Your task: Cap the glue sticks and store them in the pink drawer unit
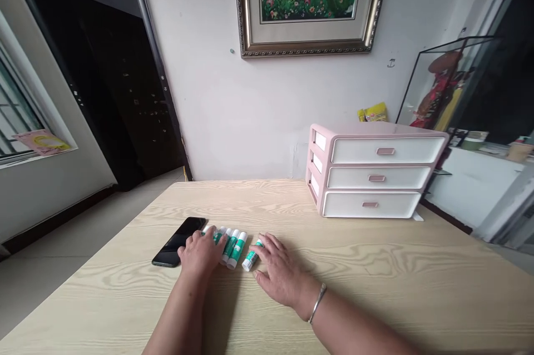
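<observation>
Several green-and-white glue sticks (pixel 237 250) lie side by side in a row on the wooden table. My left hand (pixel 201 252) rests over the left part of that row, fingers spread, hiding some of the sticks. To the right of the row, a single glue stick (pixel 251 259) lies tilted, a small gap from the others. My right hand (pixel 280 271) is over its far end with fingers stretched out and apart, the fingertips touching or just above it. The thumb is off the stick, near its white end. Neither hand is wrapped around a stick.
A black phone (pixel 177 243) lies just left of my left hand. At the back right of the table (pixel 375 299) stands a pink-and-white drawer unit (pixel 375 177), with a yellow packet (pixel 373 112) behind its top. A framed picture (pixel 306 49) hangs on the wall.
</observation>
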Demonstrator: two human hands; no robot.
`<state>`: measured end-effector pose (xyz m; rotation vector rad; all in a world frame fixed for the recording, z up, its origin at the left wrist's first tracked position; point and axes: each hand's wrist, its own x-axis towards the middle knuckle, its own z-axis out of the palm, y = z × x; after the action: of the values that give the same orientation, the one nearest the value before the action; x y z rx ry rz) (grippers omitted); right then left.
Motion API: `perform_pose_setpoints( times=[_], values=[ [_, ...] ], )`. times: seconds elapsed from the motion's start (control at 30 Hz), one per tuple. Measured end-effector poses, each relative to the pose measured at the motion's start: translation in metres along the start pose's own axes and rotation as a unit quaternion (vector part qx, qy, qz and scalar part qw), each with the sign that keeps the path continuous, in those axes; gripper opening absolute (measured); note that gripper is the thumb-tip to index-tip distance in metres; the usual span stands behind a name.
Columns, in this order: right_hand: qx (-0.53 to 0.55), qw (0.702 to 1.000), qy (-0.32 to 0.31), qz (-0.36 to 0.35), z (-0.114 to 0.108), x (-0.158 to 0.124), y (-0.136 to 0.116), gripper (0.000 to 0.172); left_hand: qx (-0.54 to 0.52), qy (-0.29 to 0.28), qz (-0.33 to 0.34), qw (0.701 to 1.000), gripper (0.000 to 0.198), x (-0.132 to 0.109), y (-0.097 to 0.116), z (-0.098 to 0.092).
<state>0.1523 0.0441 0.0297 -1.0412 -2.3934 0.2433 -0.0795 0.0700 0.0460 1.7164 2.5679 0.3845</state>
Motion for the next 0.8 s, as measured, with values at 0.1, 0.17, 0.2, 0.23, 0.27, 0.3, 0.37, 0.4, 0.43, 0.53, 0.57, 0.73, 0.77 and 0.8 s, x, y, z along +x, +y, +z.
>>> perform_pose_setpoints(
  times=[0.1,0.17,0.2,0.23,0.27,0.3,0.37,0.4,0.43,0.53,0.57,0.73,0.77,0.8],
  values=[
    [0.004,1.0,-0.006,0.007,0.002,-0.004,0.01,0.052,-0.011,-0.003,0.05,0.999,0.061,-0.015,0.008,0.007],
    [0.011,1.0,-0.007,0.015,0.0,-0.007,0.016,0.05,-0.014,-0.002,0.077,0.997,0.058,-0.029,0.015,0.006],
    [0.016,1.0,-0.007,0.02,-0.002,-0.009,0.018,0.049,-0.013,-0.001,0.085,0.996,0.056,-0.036,0.018,0.003],
    [0.022,0.999,-0.008,0.024,-0.005,-0.012,0.02,0.048,-0.012,-0.001,0.085,0.996,0.055,-0.044,0.021,-0.001],
    [0.03,0.999,-0.01,0.025,-0.008,-0.014,0.021,0.049,-0.013,-0.002,0.085,0.996,0.055,-0.051,0.023,-0.005],
    [0.038,0.999,-0.011,0.025,-0.011,-0.016,0.021,0.05,-0.016,-0.001,0.088,0.996,0.055,-0.056,0.025,-0.009],
    [0.058,0.998,-0.01,0.023,-0.015,-0.02,0.021,0.055,-0.028,-0.005,0.09,0.996,0.056,-0.063,0.024,-0.014],
    [0.071,0.997,-0.005,0.025,-0.016,-0.021,0.022,0.056,-0.038,-0.006,0.088,0.995,0.055,-0.064,0.023,-0.015],
    [0.085,0.996,0.005,0.031,-0.016,-0.022,0.023,0.057,-0.051,-0.007,0.085,0.995,0.055,-0.063,0.02,-0.014],
    [0.142,0.986,0.062,0.058,-0.01,-0.023,0.035,0.05,-0.102,-0.003,0.081,0.992,0.056,-0.052,0.009,-0.002],
    [0.166,0.98,0.088,0.071,-0.007,-0.023,0.042,0.046,-0.116,0.005,0.08,0.99,0.055,-0.047,0.004,0.004],
    [0.323,0.884,0.255,0.223,-0.028,-0.025,0.102,0.026,-0.126,0.073,0.123,0.982,0.061,-0.029,-0.011,0.031],
    [0.363,0.843,0.293,0.27,-0.04,-0.026,0.117,0.025,-0.118,0.087,0.135,0.98,0.061,-0.029,-0.011,0.034],
    [0.404,0.788,0.335,0.322,-0.055,-0.028,0.131,0.024,-0.111,0.095,0.147,0.978,0.062,-0.029,-0.01,0.035]
  ],
)
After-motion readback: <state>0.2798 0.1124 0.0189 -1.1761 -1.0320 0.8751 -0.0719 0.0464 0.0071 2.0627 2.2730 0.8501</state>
